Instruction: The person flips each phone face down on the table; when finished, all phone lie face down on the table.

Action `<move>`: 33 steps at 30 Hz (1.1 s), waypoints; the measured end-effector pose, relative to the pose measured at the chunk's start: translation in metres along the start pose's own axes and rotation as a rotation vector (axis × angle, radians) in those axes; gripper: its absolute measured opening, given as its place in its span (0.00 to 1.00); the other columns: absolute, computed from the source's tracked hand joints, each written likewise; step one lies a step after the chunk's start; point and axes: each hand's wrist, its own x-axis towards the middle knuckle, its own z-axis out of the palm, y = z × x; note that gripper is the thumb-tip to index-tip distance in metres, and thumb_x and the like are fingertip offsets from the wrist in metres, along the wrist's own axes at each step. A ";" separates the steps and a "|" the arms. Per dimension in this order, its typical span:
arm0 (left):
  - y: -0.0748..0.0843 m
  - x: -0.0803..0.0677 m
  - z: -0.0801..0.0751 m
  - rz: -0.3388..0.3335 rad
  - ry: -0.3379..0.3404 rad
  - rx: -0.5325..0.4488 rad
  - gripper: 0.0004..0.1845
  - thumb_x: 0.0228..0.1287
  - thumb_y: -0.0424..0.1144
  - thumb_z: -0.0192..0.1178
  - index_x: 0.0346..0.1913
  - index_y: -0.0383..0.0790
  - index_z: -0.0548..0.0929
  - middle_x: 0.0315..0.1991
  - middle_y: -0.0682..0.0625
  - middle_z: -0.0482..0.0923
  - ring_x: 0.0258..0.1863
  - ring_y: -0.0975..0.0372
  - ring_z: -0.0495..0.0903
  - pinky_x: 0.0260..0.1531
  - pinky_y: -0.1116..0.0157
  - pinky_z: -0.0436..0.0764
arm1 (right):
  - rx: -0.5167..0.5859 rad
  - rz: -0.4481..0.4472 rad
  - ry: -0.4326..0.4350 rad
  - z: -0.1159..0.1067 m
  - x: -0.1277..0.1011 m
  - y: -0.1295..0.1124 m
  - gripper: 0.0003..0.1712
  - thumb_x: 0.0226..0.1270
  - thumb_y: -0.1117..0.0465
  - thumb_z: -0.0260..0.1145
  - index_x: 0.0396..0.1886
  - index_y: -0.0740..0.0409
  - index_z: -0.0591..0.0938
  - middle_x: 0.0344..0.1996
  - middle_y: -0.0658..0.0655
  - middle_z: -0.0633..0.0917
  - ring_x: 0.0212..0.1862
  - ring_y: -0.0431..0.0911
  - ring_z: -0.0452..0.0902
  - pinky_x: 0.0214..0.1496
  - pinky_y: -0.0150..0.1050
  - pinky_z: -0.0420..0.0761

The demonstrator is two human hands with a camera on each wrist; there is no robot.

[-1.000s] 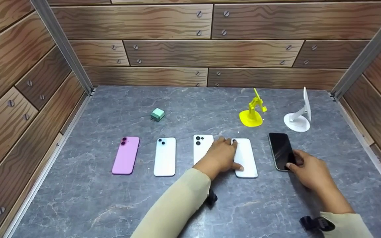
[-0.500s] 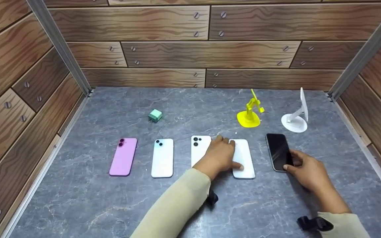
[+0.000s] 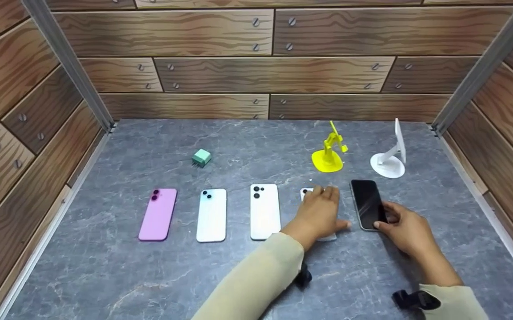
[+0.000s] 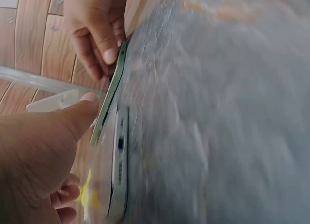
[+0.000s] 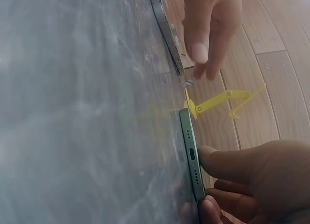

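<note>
My right hand (image 3: 410, 231) holds the black-screened phone (image 3: 366, 204) by its lower right edge, thumb over the screen side. The right wrist view shows the thumb on top of this phone's greenish edge (image 5: 192, 158) and fingers at its side. My left hand (image 3: 318, 212) is over a white phone (image 3: 305, 192), covering most of it. In the left wrist view that phone's port edge (image 4: 120, 156) lies on the table, with the left hand (image 4: 43, 156) above it, thumb extended and no phone gripped. Left of it lies another white phone (image 3: 265, 213), camera side up.
Further left lie a pale blue-white phone (image 3: 212, 218) and a pink phone (image 3: 158, 215). A green charger plug (image 3: 201, 157) sits behind them. At the back right stand a yellow phone stand (image 3: 328, 153) and a white phone stand (image 3: 390, 160). Wood-patterned walls enclose the table (image 3: 105, 275).
My left hand has moved right, from between the two white phones to over the right-hand one, uncovering the other. The right hand keeps holding the black-screened phone. The head view has shifted slightly.
</note>
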 end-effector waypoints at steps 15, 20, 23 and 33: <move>0.027 0.009 0.018 0.052 0.012 0.016 0.47 0.69 0.75 0.63 0.82 0.51 0.71 0.77 0.60 0.75 0.70 0.62 0.73 0.69 0.63 0.73 | -0.002 0.003 -0.012 0.004 -0.003 0.001 0.41 0.74 0.55 0.76 0.78 0.69 0.73 0.60 0.76 0.87 0.57 0.68 0.87 0.59 0.67 0.82; 0.041 0.015 0.021 0.094 -0.005 0.087 0.47 0.70 0.77 0.61 0.83 0.54 0.69 0.76 0.62 0.75 0.69 0.64 0.71 0.64 0.65 0.73 | -0.014 0.017 -0.008 -0.001 -0.008 0.007 0.41 0.74 0.55 0.75 0.79 0.69 0.72 0.59 0.77 0.87 0.57 0.69 0.87 0.59 0.69 0.81; 0.044 0.017 0.019 0.097 -0.013 0.112 0.46 0.70 0.77 0.59 0.82 0.56 0.71 0.75 0.62 0.76 0.69 0.64 0.71 0.63 0.65 0.72 | -0.017 0.015 -0.008 -0.002 -0.008 0.008 0.41 0.74 0.54 0.75 0.79 0.69 0.72 0.61 0.76 0.86 0.57 0.69 0.87 0.59 0.69 0.81; 0.037 0.018 0.013 0.080 -0.006 0.119 0.39 0.70 0.76 0.61 0.73 0.57 0.79 0.69 0.64 0.79 0.63 0.66 0.72 0.58 0.66 0.72 | 0.036 0.032 -0.029 -0.007 -0.001 0.001 0.42 0.75 0.55 0.74 0.79 0.73 0.70 0.69 0.74 0.82 0.62 0.67 0.85 0.56 0.51 0.84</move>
